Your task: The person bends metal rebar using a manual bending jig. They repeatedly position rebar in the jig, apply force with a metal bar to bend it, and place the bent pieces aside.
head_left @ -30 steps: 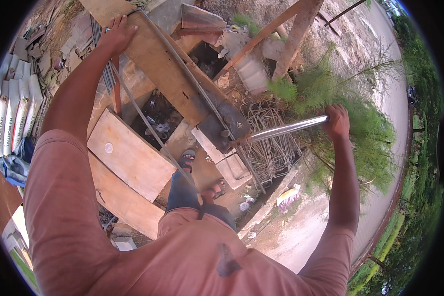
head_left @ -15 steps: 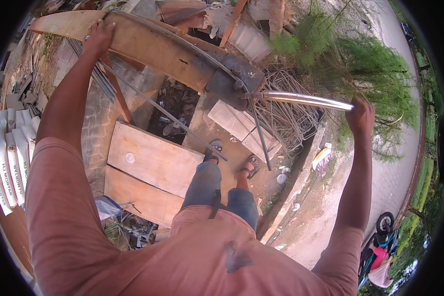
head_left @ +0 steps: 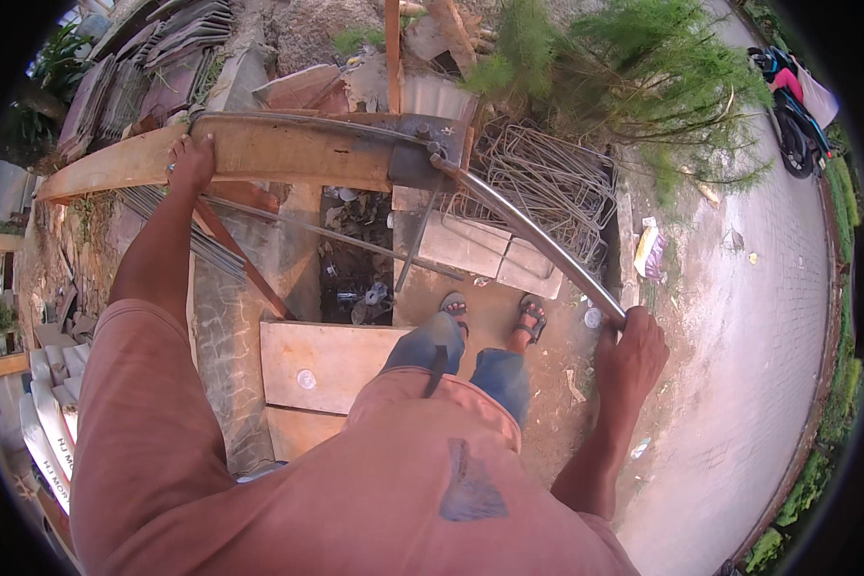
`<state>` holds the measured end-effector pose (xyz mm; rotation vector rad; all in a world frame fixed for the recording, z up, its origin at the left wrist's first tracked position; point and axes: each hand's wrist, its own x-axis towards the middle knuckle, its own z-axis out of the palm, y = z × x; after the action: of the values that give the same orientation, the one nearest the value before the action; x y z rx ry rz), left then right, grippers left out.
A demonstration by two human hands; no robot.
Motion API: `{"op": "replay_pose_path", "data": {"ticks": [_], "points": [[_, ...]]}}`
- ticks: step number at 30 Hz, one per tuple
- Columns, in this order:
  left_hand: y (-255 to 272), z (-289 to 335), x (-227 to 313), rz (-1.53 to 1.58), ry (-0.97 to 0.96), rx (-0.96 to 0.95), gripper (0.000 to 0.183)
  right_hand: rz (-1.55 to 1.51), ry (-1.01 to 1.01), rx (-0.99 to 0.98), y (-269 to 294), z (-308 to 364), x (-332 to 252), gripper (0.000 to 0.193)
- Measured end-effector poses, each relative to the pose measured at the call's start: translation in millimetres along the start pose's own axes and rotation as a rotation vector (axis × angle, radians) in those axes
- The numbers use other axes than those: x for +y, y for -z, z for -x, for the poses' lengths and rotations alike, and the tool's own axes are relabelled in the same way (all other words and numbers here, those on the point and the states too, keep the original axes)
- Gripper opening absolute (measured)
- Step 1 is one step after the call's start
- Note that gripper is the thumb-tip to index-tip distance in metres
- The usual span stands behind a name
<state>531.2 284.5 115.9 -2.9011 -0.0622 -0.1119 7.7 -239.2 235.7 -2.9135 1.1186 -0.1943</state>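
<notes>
My right hand [head_left: 634,360] is wrapped round the near end of a shiny metal pipe [head_left: 547,245]. The pipe slants from the hand up to a dark steel plate [head_left: 422,173] with short pegs. This plate sits at the right end of a long wooden plank [head_left: 307,152]. A thin steel rod [head_left: 302,119] runs along the plank's far edge to the pegs. Over the plank's left part, my left hand [head_left: 192,163] grips the rod near its bent left end; the fingertips are partly hidden.
A tangle of bent steel rods [head_left: 547,182] lies right of the plate, beside a green bush [head_left: 634,77]. A wooden board [head_left: 326,365] is near my legs. White sacks [head_left: 48,432] are stacked at the left. A paved path [head_left: 758,384] runs along the right, with a parked motorbike [head_left: 797,134].
My right hand has swung the pipe's end toward my body, from nearly level to a steep slant. My left hand stays on the plank, while the whole view has turned.
</notes>
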Motion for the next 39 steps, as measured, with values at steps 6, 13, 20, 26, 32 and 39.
{"op": "replay_pose_path", "data": {"ticks": [6, 13, 20, 26, 32, 39], "points": [[60, 45, 45, 0.149, 0.104, -0.084, 0.08, -0.039, 0.022, -0.094, 10, 0, 6, 0.018], [85, 66, 65, 0.091, 0.112, -0.083, 0.076, -0.119, 0.234, -0.345, -19, -64, 51, 0.031], [90, 73, 66, 0.138, 0.198, -0.07, 0.074, -0.465, 0.339, -0.496, -93, -67, 59, 0.021], [95, 71, 70, 0.13, 0.227, -0.091, 0.074, -0.659, 0.504, -0.896, -46, -71, -89, 0.032], [99, 65, 62, 0.128, 0.15, -0.152, 0.076, -0.568, 0.636, -0.846, -60, -45, -116, 0.026], [70, 45, -14, 0.912, 0.092, 0.036, 0.056, -0.531, 0.632, -0.766, -48, -49, -117, 0.021]]}}
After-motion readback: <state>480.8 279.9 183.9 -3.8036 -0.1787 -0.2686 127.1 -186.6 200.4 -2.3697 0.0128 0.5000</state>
